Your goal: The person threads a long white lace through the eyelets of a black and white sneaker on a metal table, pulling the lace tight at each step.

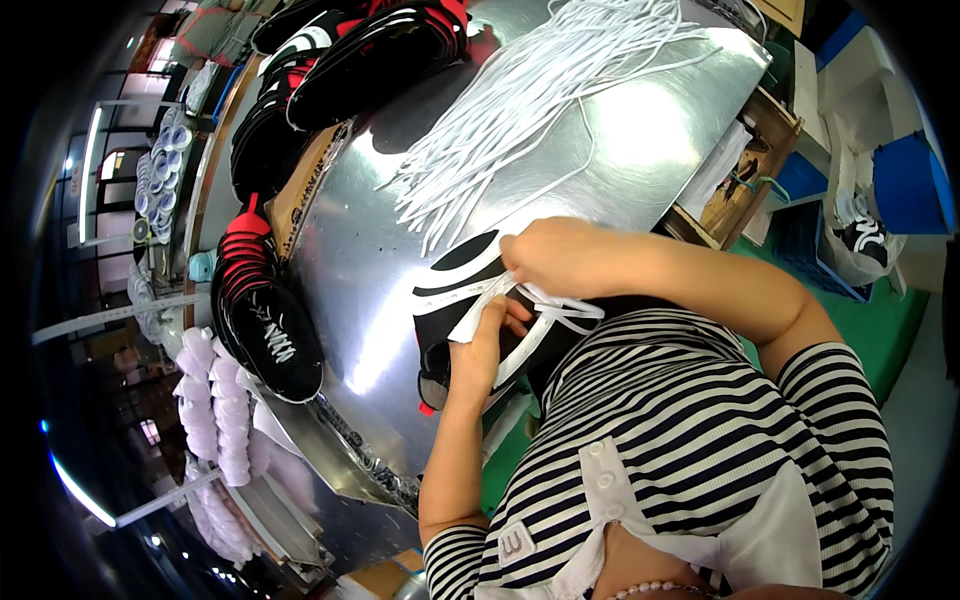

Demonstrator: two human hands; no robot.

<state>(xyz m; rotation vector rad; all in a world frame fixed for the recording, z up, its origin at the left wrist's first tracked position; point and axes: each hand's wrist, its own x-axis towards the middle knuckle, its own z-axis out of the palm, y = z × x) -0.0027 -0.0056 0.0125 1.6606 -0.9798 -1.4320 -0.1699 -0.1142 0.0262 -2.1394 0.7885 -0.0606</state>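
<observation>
Head view shows the left hand [487, 345] raised from a bent elbow at the near edge, fingers curled round the white strap of a black shoe upper [470, 300] and pinching it from below. Just above it, the right hand [555, 255] reaches in from the right with the forearm lying almost level, wrist bent down, fingertips closed on the same white strap where a white lace [560, 312] loops out. Both hands touch the upper, which lies on the near part of the shiny metal table [350, 250], close against the striped shirt [680, 430]. Farther off, a loose bundle of white laces [530, 90] fans across the table top. At the left edge sits a black and red shoe [265, 320], with more stacked black shoes [330, 60] at the far left
</observation>
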